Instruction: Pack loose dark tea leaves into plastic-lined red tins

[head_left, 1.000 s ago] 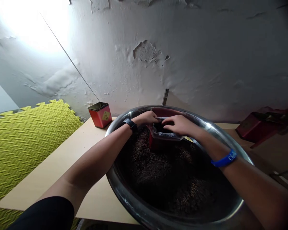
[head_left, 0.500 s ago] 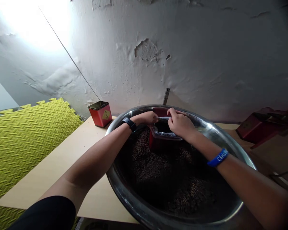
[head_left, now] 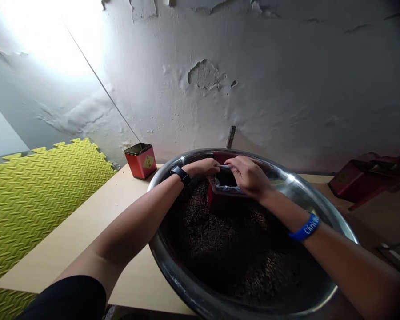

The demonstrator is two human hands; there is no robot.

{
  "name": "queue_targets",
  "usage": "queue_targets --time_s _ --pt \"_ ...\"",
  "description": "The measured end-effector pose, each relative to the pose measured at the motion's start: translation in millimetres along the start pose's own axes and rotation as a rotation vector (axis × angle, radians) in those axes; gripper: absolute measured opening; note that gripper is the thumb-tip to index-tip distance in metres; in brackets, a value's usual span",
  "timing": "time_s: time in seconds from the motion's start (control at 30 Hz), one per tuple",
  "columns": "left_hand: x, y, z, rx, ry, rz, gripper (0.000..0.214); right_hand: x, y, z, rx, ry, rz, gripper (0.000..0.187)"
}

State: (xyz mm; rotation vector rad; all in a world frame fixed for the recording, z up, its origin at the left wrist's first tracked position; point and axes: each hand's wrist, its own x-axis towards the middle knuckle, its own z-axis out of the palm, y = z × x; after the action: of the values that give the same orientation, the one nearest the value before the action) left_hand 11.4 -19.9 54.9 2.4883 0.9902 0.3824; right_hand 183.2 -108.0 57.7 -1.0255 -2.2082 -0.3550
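Polished steel basin (head_left: pixel 186 161) holds a heap of wiry dark leaves (head_left: pixel 213 235), and a red box (head_left: pixel 210 200) sits sunk among them at 12 o'clock, lined with a clear plastic bag (head_left: pixel 225 189). The left hand (head_left: pixel 203 167) and right hand (head_left: pixel 248 175) each pinch the bag's thin rim, keeping its mouth stretched open. A square red tin (head_left: pixel 140 161) stands on the pale worktop (head_left: pixel 86 231) at 11 o'clock.

A red tin (head_left: pixel 140 162) stands near lime foam matting (head_left: pixel 36 209).

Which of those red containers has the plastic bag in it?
The red container standing inside the steel bowl among the dark leaves; the red tin on the table stands outside the bowl.
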Motion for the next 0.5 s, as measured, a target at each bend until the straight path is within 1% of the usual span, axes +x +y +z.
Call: queue_targets --time_s 0.03,0.07,0.1,0.17,0.2,0.3,0.33,0.37,0.4,0.43,0.5 --pt "0 0 0.3 -0.002 0.002 -0.012 0.017 -2 -11 0 0.087 -0.024 -0.051 0.027" --pt "0 1 0.4 -0.009 -0.005 -0.028 0.018 -6 -23 1 0.179 -0.088 -0.097 0.028" --pt "0 2 0.4 -0.02 -0.013 -0.042 0.018 -10 -35 4 0.268 -0.188 -0.144 0.029" --pt "-2 4 0.1 -0.037 -0.018 -0.062 0.019 -22 -57 18 0.397 -0.508 -0.191 0.035" --pt "-3 5 -0.1 -0.04 -0.015 -0.072 0.019 -28 -65 27 0.427 -0.693 -0.207 0.044" --pt "-4 5 0.1 -0.044 0.0 -0.077 0.018 -46 -74 54 0.388 -1.228 -0.154 0.102" --pt "-3 4 0.4 -0.049 0.002 -0.075 0.018 -49 -73 60 0.369 -1.372 -0.151 0.114" --pt "-3 2 0.8 -0.051 0.005 -0.074 0.018 -52 -72 65 0.365 -1.481 -0.17 0.12" --pt "-1 1 1.2 -0.051 0.007 -0.075 0.017 -54 -72 67 0.381 -1.549 -0.209 0.121" --pt "0 -1 1.5 -0.05 0.004 -0.077 0.018 -55 -72 68 0.403 -1.576 -0.249 0.121" --pt "1 -2 1.7 -0.044 -0.008 -0.09 0.018 -56 -76 67 0.392 -1.569 -0.271 0.12"
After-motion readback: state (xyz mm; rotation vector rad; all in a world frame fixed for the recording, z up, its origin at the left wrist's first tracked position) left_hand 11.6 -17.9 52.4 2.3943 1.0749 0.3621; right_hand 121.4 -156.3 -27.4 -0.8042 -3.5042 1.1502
